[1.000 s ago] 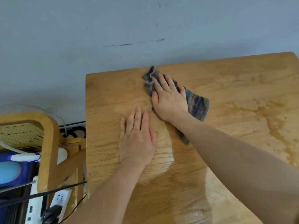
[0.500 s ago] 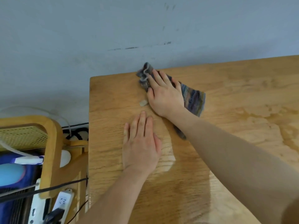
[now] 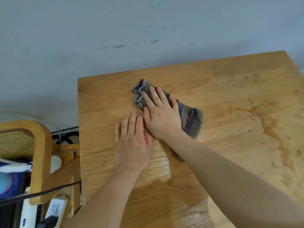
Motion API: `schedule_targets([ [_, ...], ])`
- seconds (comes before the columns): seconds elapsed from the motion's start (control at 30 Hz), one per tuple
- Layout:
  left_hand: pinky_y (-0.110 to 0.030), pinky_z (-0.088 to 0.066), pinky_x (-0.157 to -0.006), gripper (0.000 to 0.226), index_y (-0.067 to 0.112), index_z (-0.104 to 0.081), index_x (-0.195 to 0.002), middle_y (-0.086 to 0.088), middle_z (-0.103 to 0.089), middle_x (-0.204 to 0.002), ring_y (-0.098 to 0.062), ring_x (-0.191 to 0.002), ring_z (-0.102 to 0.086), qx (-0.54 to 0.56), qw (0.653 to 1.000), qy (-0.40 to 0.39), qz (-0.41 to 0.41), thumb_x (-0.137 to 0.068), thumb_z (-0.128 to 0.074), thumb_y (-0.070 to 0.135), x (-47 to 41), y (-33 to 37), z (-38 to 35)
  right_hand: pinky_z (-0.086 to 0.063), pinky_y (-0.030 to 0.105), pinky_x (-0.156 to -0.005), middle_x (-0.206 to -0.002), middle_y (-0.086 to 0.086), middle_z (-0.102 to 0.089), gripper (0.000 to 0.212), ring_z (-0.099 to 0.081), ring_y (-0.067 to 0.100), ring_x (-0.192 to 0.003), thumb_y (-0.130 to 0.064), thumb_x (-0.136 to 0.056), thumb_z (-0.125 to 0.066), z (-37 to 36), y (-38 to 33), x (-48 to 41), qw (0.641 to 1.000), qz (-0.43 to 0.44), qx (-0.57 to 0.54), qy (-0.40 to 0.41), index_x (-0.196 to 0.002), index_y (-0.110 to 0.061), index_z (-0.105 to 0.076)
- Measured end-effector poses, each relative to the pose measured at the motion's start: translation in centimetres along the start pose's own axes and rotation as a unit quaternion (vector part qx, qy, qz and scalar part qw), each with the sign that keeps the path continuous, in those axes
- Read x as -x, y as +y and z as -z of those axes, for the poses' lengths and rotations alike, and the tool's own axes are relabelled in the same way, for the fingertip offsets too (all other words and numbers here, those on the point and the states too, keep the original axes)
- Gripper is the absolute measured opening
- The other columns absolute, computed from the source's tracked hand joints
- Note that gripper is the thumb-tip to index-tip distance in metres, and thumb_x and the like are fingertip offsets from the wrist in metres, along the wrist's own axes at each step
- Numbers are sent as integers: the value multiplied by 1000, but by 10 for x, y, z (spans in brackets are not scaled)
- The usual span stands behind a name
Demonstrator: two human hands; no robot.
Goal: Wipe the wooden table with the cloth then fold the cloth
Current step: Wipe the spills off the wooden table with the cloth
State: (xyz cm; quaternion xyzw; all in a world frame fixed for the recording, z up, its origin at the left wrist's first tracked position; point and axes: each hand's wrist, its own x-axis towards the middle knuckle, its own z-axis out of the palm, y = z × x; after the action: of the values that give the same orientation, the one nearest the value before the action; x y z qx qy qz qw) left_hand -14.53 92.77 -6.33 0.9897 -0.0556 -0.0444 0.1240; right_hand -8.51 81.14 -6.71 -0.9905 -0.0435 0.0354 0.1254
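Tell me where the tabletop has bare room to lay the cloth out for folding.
Bare: the far strip of the table between cloth and wall, and the left corner beyond the left hand. The right side is free but wet. Crowded mid-table, where the right hand presses the cloth.

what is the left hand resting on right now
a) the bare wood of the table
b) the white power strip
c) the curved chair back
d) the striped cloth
a: the left hand lies flat with straight fingers on the bare wood of the table, beside the right hand, which alone presses on the cloth.
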Motion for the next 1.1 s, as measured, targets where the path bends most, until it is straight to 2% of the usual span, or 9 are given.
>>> schedule_targets([
  [0.07,-46,-19,-117,57,13,-38,-143,-6,-34,-153,-24,-142,-28,4,1000,1,-5,-92,-28,34,1,0,1,-12,46,-117,-161,-7,-19,53,-12,13,-149,-42,-99,-26,8,21,1,1000,25,6,-4,-151,-34,-26],
  [0.2,-44,-13,-119,57,15,-35,-145,-3,-29,-156,-22,-144,-22,7,1000,-1,1,-93,-25,36,-6,0,0,-11,45,-119,-162,-7,-15,55,-8,11,-149,-42,-97,-24,25,98,-42,989,-144,19,33,-150,-30,-30],
  [0.27,-43,-12,-119,57,15,-34,-146,-2,-28,-156,-21,-144,-20,14,1000,-3,0,-93,-25,36,-6,1,0,-9,47,-119,-163,-6,-13,55,-6,13,-149,-41,-97,-22,25,102,-43,983,-178,9,38,-150,-27,-30],
  [0.43,-45,-15,-118,56,15,-37,-145,-4,-30,-156,-22,-143,-23,18,1000,0,2,-93,-31,34,-1,-1,0,-8,45,-119,-162,-7,-14,55,-5,12,-150,-42,-98,-22,12,39,79,997,-73,21,4,-152,-32,-25],
  [0.57,-45,-13,-119,54,13,-33,-146,-5,-26,-157,-23,-145,-19,15,1000,-12,-10,-96,-31,32,-2,0,0,-9,45,-119,-162,-12,-9,56,-3,8,-149,-49,-98,-22,25,79,70,997,37,37,-55,-153,-39,-19],
  [0.73,-46,-6,-120,59,13,-20,-151,-6,-12,-161,-24,-148,-6,14,1000,-24,9,-97,-23,34,3,22,-1,-8,45,-119,-163,-10,-9,54,-2,10,-149,-46,-99,-21,31,103,3,994,-103,27,-4,-152,-36,-21],
  [0.83,-49,-7,-119,58,16,-22,-151,-4,-15,-161,-25,-148,-9,21,999,-38,-31,-97,-19,38,7,61,-10,-7,44,-119,-163,-10,-9,54,-2,9,-149,-45,-100,-21,28,98,41,996,-88,25,3,-153,-35,-20],
  [0.97,-51,-3,-119,59,22,-15,-153,0,-9,-162,-24,-148,-5,13,999,-32,-11,-98,-16,42,-8,75,-20,-9,43,-119,-162,-12,-8,54,0,7,-149,-44,-100,-22,34,118,113,997,-53,44,-26,-153,-37,-16],
  [1.1,-52,-7,-118,58,20,-22,-152,-2,-18,-160,-26,-147,-11,11,1000,-26,-7,-97,-18,40,-12,77,-19,-10,44,-118,-163,-10,-9,55,-3,9,-149,-43,-99,-23,40,140,62,991,-129,38,-2,-153,-34,-18],
])
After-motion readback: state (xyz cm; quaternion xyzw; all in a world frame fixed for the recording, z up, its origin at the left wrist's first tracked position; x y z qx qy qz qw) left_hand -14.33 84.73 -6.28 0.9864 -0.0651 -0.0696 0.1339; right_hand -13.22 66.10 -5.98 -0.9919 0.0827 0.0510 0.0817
